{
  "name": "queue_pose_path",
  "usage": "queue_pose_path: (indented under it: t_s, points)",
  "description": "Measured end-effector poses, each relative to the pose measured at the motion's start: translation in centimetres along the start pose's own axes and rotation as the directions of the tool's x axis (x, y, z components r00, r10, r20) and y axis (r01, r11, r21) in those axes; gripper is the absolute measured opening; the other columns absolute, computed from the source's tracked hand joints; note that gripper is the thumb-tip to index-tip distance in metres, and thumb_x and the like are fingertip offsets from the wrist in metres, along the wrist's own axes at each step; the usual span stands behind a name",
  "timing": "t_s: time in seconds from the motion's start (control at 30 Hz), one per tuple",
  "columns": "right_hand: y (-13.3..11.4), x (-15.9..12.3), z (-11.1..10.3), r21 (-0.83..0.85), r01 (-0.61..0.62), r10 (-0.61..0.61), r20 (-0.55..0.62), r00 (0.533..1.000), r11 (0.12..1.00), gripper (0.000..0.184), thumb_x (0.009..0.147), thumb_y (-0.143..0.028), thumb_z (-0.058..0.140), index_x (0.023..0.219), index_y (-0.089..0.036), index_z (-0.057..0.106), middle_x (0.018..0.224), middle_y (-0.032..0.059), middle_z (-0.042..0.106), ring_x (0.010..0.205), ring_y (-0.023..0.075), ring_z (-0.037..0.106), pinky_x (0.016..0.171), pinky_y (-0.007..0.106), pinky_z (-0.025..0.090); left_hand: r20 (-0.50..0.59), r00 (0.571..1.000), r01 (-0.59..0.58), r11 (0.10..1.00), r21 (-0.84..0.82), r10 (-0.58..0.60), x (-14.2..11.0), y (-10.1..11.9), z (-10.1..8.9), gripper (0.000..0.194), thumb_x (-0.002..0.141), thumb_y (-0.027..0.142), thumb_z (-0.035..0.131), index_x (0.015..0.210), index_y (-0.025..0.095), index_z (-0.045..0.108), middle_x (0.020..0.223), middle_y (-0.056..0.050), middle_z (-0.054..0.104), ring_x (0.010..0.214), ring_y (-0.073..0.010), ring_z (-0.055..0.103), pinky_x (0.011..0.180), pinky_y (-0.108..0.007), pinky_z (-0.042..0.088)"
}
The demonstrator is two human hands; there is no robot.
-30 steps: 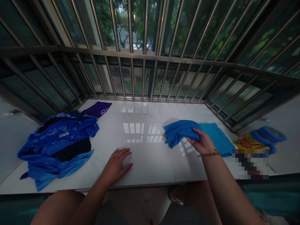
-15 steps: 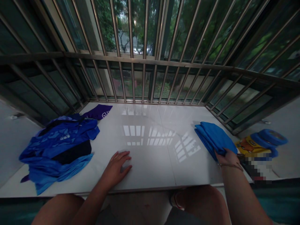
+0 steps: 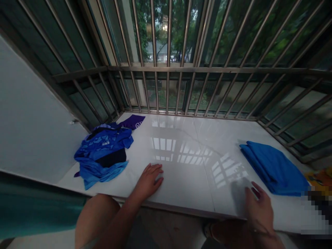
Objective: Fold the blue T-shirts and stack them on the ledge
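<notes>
My left hand point(image 3: 149, 183) lies flat on the white tiled ledge point(image 3: 178, 186), fingers stretched out and holding nothing. At the right, my right hand point(image 3: 259, 204) hovers near the ledge's front edge, its thumb and fingers apart and nothing between them. Just beyond it lies a folded blue cloth point(image 3: 276, 167), apart from the hand; it looks like a garment. On the left side sits a loose heap of clothes, with a blue printed shirt point(image 3: 103, 141) on top. Dark and light-blue fabric point(image 3: 109, 173) shows below the shirt. A purple cloth point(image 3: 133, 121) with white marks sticks out behind the heap.
Metal window bars point(image 3: 168, 90) enclose the back and both sides of the ledge. A white wall point(image 3: 38, 114) stands at the left, with a teal curtain point(image 3: 38, 204) below. A yellow printed item point(image 3: 321, 178) sits at the far right, beside a blurred-out patch.
My right hand has let go of the folded blue cloth and drawn back toward the front edge. The view has turned left. My left hand still rests on the ledge.
</notes>
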State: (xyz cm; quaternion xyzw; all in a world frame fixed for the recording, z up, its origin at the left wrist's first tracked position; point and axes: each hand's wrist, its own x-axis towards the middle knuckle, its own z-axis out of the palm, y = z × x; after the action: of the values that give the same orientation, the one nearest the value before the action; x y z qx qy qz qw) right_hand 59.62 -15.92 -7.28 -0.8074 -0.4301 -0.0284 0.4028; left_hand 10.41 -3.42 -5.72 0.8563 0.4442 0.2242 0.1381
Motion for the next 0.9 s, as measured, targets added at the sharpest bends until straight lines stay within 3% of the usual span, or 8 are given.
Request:
queue_pose_path:
  t_s: [0.13, 0.27, 0.4, 0.5, 0.67, 0.73, 0.8, 0.9]
  points:
    - [-2.9, -3.9, 2.3, -0.09, 0.228, -0.216, 0.128, 0.968, 0.97, 0.071, 0.099, -0.06, 0.048, 0.142, -0.006, 0.067, 0.144, 0.0283, 0.067, 0.135, 0.0429, 0.065, 0.119, 0.059, 0.051, 0.008, 1.0, 0.003, 1.0, 0.001, -0.003, 0.1, -0.1, 0.1, 0.028, 0.104, 0.028, 0.064, 0.13, 0.026, 0.074, 0.155, -0.011, 0.071, 0.146, -0.0283, 0.065, 0.133, -0.063, 0.041]
    - [-3.5, -4.4, 2.7, -0.126, 0.291, -0.264, 0.19, 0.945, 0.948, 0.059, 0.103, -0.053, 0.046, 0.132, -0.011, 0.073, 0.138, 0.0229, 0.073, 0.129, 0.037, 0.069, 0.121, 0.054, 0.051, -0.043, 0.999, -0.002, 1.0, -0.013, 0.001, 0.1, 0.0, 0.5, 0.026, 0.103, 0.027, 0.063, 0.126, 0.026, 0.075, 0.149, -0.011, 0.074, 0.14, -0.029, 0.068, 0.13, -0.062, 0.045]
    - [-2.8, -4.1, 2.5, -0.126, 0.297, -0.269, 0.2, 0.942, 0.947, 0.058, 0.102, -0.052, 0.046, 0.127, -0.01, 0.077, 0.134, 0.0213, 0.076, 0.125, 0.0371, 0.07, 0.118, 0.053, 0.054, -0.226, 0.972, 0.072, 0.997, -0.012, -0.073, -0.7, -0.9, -0.9, 0.025, 0.105, 0.026, 0.055, 0.12, 0.025, 0.076, 0.134, -0.012, 0.079, 0.127, -0.0305, 0.073, 0.116, -0.057, 0.058]
    - [-2.8, -4.2, 2.6, -0.135, 0.28, -0.253, 0.187, 0.949, 0.95, 0.057, 0.102, -0.051, 0.045, 0.127, -0.011, 0.078, 0.134, 0.02, 0.077, 0.124, 0.0385, 0.07, 0.117, 0.055, 0.054, -0.389, 0.904, 0.207, 0.977, 0.04, -0.176, -1.7, -3.9, -5.1, 0.03, 0.107, 0.029, 0.049, 0.123, 0.023, 0.074, 0.133, -0.014, 0.078, 0.128, -0.0332, 0.071, 0.117, -0.057, 0.057]
    - [-3.3, -4.4, 2.6, -0.135, 0.266, -0.244, 0.162, 0.956, 0.954, 0.057, 0.101, -0.051, 0.045, 0.124, -0.012, 0.079, 0.133, 0.0205, 0.075, 0.123, 0.0386, 0.07, 0.116, 0.055, 0.054, -0.561, 0.739, 0.544, 0.821, 0.174, -0.371, -1.2, -12.6, -15.7, 0.046, 0.102, 0.027, 0.045, 0.141, 0.011, 0.064, 0.151, -0.024, 0.067, 0.147, -0.0383, 0.06, 0.128, -0.058, 0.044]
    - [-3.4, -4.3, 2.5, -0.135, 0.27, -0.247, 0.162, 0.955, 0.953, 0.057, 0.101, -0.051, 0.045, 0.123, -0.012, 0.079, 0.132, 0.0212, 0.075, 0.122, 0.0385, 0.07, 0.116, 0.054, 0.055, -0.524, 0.722, 0.642, 0.719, 0.267, -0.451, -0.3, -15.8, -19.4, 0.06, 0.098, 0.03, 0.051, 0.15, 0.001, 0.056, 0.16, -0.031, 0.058, 0.153, -0.0431, 0.054, 0.127, -0.058, 0.043]
    - [-3.4, -4.3, 2.5, -0.138, 0.272, -0.248, 0.165, 0.955, 0.952, 0.057, 0.101, -0.051, 0.045, 0.122, -0.011, 0.08, 0.131, 0.0214, 0.074, 0.122, 0.0384, 0.07, 0.115, 0.054, 0.055, -0.387, 0.74, 0.671, 0.636, 0.381, -0.55, 0.4, -18.0, -22.0, 0.071, 0.094, 0.038, 0.057, 0.153, -0.003, 0.053, 0.157, -0.035, 0.06, 0.147, -0.0473, 0.059, 0.119, -0.057, 0.049]
    - [-3.6, -4.6, 2.6, -0.144, 0.26, -0.238, 0.154, 0.959, 0.955, 0.058, 0.101, -0.052, 0.044, 0.121, -0.012, 0.08, 0.132, 0.0211, 0.074, 0.121, 0.0375, 0.07, 0.113, 0.052, 0.056, -0.204, 0.751, 0.635, 0.6, 0.487, -0.628, 0.7, -19.1, -24.2, 0.059, 0.094, 0.045, 0.06, 0.139, 0.008, 0.068, 0.134, -0.028, 0.076, 0.123, -0.0459, 0.073, 0.104, -0.054, 0.057]
